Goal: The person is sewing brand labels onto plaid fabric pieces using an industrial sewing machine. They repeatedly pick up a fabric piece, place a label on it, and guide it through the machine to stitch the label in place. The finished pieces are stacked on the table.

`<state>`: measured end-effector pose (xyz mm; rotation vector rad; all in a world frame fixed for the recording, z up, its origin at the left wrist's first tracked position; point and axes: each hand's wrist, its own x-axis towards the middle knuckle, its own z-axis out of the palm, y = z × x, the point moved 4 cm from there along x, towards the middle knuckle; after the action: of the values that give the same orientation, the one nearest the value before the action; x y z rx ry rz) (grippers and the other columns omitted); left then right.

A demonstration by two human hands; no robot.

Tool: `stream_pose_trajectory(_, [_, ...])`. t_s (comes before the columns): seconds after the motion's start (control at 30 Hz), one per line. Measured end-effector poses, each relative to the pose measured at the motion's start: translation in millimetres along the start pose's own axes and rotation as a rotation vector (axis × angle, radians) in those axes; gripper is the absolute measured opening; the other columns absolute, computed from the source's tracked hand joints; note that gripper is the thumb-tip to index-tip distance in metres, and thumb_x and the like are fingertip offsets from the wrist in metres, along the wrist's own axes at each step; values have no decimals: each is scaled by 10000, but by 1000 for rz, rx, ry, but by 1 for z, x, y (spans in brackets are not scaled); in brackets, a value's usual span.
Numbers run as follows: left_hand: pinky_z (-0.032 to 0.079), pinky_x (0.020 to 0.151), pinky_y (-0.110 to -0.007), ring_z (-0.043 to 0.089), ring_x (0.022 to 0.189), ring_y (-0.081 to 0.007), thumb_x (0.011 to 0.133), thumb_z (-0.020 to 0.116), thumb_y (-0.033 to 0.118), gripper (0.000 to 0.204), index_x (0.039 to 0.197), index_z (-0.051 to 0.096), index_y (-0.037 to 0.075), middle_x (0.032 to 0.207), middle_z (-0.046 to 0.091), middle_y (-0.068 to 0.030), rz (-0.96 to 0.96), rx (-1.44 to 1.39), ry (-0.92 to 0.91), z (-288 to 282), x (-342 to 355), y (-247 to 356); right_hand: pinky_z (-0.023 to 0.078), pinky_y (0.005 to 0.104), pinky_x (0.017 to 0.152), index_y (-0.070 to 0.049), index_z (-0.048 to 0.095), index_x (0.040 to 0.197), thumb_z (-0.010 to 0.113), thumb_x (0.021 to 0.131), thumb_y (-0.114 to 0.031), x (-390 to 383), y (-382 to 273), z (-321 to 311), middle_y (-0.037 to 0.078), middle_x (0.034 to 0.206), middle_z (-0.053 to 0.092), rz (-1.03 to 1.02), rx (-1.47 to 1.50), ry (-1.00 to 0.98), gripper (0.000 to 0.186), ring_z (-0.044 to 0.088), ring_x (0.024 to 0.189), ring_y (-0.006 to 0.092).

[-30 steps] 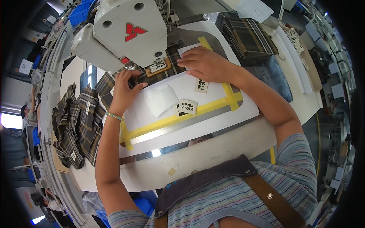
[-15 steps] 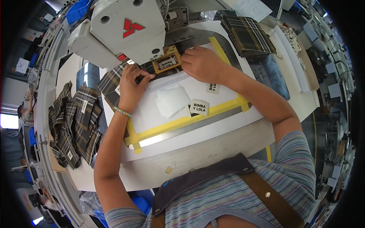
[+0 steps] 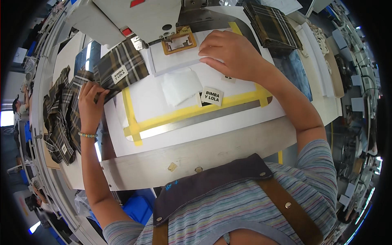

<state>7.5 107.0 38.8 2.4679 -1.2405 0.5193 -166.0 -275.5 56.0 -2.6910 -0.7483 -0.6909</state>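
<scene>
My left hand pinches the near edge of a plaid fabric piece, which lies flat left of the sewing machine's clamp. A pale label sits on that piece. The brass-coloured clamp frame under the machine head has no fabric in it. Just right of the clamp hovers my right hand, its fingers curved and thumb apart, with nothing in them. A folded white cloth and loose pale labels lie on the white, yellow-taped work plate in front.
The white sewing machine head overhangs the far side. A stack of plaid pieces stands at the far right. More labelled plaid pieces are heaped at the left. A blue bin is below the table's front edge.
The labelled plaid piece has come out of the clamp and moved left with my left hand. My right hand has drawn back slightly from the clamp, and its fingers have opened.
</scene>
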Motion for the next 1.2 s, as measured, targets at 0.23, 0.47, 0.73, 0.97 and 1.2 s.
stream_pose_trajectory(0.23, [567,956,-376,735,1092,-290,951,810,114,208,1117,745,6,1186,753,-104,-53,-140,106,-7,15,17,562,403,849,-58,760,953,816,915,-262,7,-35,20,58,997,719,-64,190,-156,215,667,1008,263])
stream_pose_trajectory(0.47, [566,823,-316,719,911,-215,980,751,66,141,1103,767,0,1066,772,-110,52,-598,-137,29,77,124,560,386,751,-81,707,783,759,909,-175,9,-41,35,13,854,660,-113,175,-185,166,656,871,221])
stream_pose_trajectory(0.73, [530,746,-306,693,871,-184,990,736,57,131,1108,784,26,1044,769,-91,29,-756,-53,85,79,134,544,381,700,-83,738,808,765,903,-175,5,-29,36,9,821,691,177,429,-197,134,677,791,217])
stream_pose_trajectory(0.97, [534,756,-300,700,875,-186,992,732,64,117,1091,783,28,1028,765,-85,38,-785,-34,81,79,132,562,341,735,-39,779,923,801,916,-158,7,-15,29,56,905,746,377,660,-245,121,715,801,225])
stream_pose_trajectory(1.2, [572,802,-368,725,911,-276,949,755,27,119,1065,782,27,1037,781,-110,190,-489,89,67,77,123,575,332,712,-33,740,849,780,914,-133,6,29,-26,71,889,734,468,-119,80,126,730,831,247])
